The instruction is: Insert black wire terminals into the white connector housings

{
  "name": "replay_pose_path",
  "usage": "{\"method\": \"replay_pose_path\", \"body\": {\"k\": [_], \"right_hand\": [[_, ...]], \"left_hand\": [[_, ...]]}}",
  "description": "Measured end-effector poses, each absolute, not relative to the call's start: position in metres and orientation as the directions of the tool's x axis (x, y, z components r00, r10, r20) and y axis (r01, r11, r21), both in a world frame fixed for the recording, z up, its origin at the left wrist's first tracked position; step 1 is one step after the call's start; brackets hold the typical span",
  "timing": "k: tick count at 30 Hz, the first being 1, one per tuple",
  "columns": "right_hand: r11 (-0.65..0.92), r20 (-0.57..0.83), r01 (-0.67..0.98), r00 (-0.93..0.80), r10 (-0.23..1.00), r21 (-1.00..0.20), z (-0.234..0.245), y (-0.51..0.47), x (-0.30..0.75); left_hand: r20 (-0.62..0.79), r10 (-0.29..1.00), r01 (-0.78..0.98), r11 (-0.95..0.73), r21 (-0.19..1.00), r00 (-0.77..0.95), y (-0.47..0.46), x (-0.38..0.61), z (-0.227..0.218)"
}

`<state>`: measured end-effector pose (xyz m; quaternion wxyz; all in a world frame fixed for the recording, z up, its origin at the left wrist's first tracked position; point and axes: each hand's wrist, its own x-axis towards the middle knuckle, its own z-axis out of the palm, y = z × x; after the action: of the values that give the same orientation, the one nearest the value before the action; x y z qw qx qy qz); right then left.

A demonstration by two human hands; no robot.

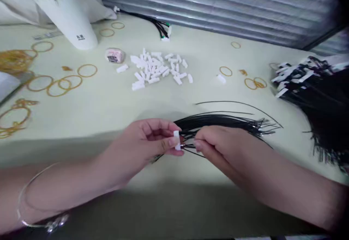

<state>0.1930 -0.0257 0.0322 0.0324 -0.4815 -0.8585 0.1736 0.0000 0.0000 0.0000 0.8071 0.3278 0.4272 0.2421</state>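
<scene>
The left hand (144, 140) is closed in a pinch, its thumb and fingers gripping one white plastic connector (176, 140). The right hand (220, 145) is closed too, pinching one bundle of thin black wires (223, 122) just beside that connector, so the two hands almost touch. The wires fan out ahead of the right hand, their loose ends splayed. One thin metal bangle (35, 196) circles the left wrist.

Ahead of the hands, on the pale green tabletop (109, 102), lies one heap of white connectors (155, 69), dozens of them, too many to count exactly. One stray connector (121, 68) sits just left of the heap, and another (220, 79) lies straight ahead of the right hand. Ahead of the left hand are about eight loose rubber bands (87, 70), and one tangled clump of rubber bands (15, 60) lies further left. Four more rubber bands (250, 84) lie ahead of the right hand. Right of that hand is one large mass of black wires with white connectors (308, 76), and well ahead of the hands is one wire harness (160, 25)
</scene>
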Motion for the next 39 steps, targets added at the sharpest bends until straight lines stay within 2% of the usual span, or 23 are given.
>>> {"method": "replay_pose_path", "body": {"k": [5, 11, 17, 22, 30, 39], "right_hand": [[0.505, -0.041, 0.801, -0.545, 0.838, -0.322, 0.030, -0.028, 0.187], [0.476, -0.063, 0.800, -0.531, 0.845, -0.364, 0.030, -0.030, 0.188], [0.567, -0.021, 0.745, -0.612, 0.790, -0.351, 0.028, -0.028, 0.194], [0.583, 0.007, 0.742, -0.616, 0.788, -0.331, 0.030, -0.028, 0.194], [0.488, -0.018, 0.765, -0.545, 0.838, -0.419, 0.033, -0.029, 0.195], [0.602, 0.035, 0.686, -0.647, 0.762, -0.409, 0.030, -0.027, 0.199]], "left_hand": [[-0.504, 0.678, -0.154, 0.665, 0.731, 0.536, -0.004, -0.002, 0.003], [-0.508, 0.672, -0.160, 0.674, 0.721, 0.539, -0.002, -0.001, 0.001], [-0.499, 0.659, -0.155, 0.677, 0.720, 0.563, -0.002, 0.000, 0.002], [-0.494, 0.657, -0.165, 0.680, 0.714, 0.570, -0.001, 0.000, 0.002], [-0.481, 0.653, -0.161, 0.675, 0.720, 0.585, -0.001, -0.003, 0.002], [-0.480, 0.633, -0.133, 0.677, 0.724, 0.608, -0.002, -0.004, 0.000]]}}
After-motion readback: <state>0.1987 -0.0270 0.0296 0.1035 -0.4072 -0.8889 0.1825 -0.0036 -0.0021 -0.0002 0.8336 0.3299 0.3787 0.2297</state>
